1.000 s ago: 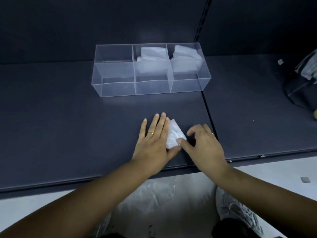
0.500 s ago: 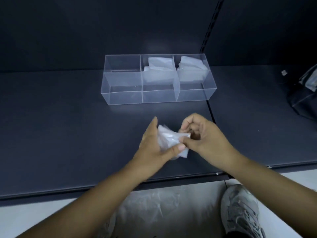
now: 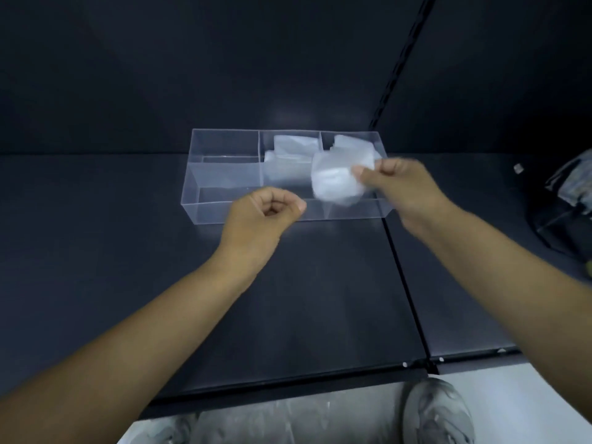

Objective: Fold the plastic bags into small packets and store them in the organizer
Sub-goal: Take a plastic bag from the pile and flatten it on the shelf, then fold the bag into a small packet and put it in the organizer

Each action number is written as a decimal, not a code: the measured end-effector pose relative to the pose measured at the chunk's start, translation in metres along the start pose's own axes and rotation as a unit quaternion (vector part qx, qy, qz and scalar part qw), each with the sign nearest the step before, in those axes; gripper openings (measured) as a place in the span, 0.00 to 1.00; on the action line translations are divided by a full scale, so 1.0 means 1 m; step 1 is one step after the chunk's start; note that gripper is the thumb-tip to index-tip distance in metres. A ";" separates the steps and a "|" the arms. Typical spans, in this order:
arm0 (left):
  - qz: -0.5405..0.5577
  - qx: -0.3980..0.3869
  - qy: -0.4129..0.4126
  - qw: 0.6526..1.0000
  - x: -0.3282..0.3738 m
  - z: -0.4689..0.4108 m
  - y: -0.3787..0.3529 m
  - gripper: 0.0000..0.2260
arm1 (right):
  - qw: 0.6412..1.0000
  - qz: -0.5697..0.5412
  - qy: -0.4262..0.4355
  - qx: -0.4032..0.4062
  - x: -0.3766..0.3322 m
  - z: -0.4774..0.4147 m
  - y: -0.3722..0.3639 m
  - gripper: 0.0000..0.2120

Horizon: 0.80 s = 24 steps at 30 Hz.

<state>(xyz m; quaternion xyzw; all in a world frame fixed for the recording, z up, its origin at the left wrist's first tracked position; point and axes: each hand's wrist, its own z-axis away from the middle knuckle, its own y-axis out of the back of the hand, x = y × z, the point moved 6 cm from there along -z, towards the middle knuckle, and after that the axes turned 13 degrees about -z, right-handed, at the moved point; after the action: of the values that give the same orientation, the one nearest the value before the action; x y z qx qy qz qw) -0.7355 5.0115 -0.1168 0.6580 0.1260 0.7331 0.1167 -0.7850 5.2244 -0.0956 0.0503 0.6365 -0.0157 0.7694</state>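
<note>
The packet (image 3: pixel 336 182), white and blurred, is pinched at its right edge between the thumb and curled fingers of the right hand (image 3: pixel 395 187). It is held in the air, clear of the shelf (image 3: pixel 128 251), and is seen in front of the divider between the middle and right compartments of the organizer (image 3: pixel 192 174). Whether it is above the organizer or on its near side cannot be told.

The left hand (image 3: pixel 262 216) is curled into a loose fist with the thumb laid against the forefinger. Nothing is held in it, and it is raised just before the organizer's near wall.

A folded bag (image 3: pixel 288 149) is seen in the middle compartment and another (image 3: pixel 352 144) in the right one. The clear organizer is set on the dark shelf. A shoe (image 3: pixel 439 411) is seen on the floor below.
</note>
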 end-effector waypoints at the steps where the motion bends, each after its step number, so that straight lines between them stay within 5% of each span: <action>1: -0.064 0.032 -0.045 0.996 0.004 -0.003 0.005 0.03 | 0.999 0.013 0.012 0.037 -0.004 -0.020 0.008 0.09; 3: -0.219 0.062 -0.142 0.963 0.010 -0.004 0.007 0.02 | 0.994 0.050 0.018 0.094 -0.004 -0.061 0.020 0.12; 7: -0.456 0.017 -0.194 0.868 -0.015 -0.001 -0.008 0.25 | 0.942 0.294 -0.007 0.161 0.016 -0.106 0.032 0.09; 10: -0.540 0.000 -0.208 0.815 -0.028 0.002 -0.012 0.31 | 0.898 0.382 0.073 0.206 0.008 -0.109 0.027 0.11; 13: -0.552 -0.014 -0.215 0.805 -0.030 0.001 -0.012 0.32 | 0.868 0.394 0.200 0.225 -0.012 -0.096 0.020 0.12; 16: -0.559 -0.021 -0.216 0.800 -0.031 0.000 -0.012 0.32 | 0.850 0.431 0.291 0.084 -0.016 -0.082 -0.005 0.10; 19: -0.565 -0.028 -0.217 0.796 -0.033 0.001 -0.013 0.33 | 0.803 0.551 0.200 -0.107 0.014 -0.071 -0.025 0.25; 24: -0.578 -0.025 -0.218 0.786 -0.032 0.002 -0.012 0.32 | 0.845 0.514 0.049 -0.138 0.020 -0.079 -0.020 0.35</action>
<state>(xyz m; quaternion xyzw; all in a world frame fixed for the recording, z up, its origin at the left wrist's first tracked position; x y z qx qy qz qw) -0.7302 5.0120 -0.1510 0.6014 0.4351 0.3688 0.5595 -0.8606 5.2127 -0.1307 0.2646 0.5518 0.4728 0.6340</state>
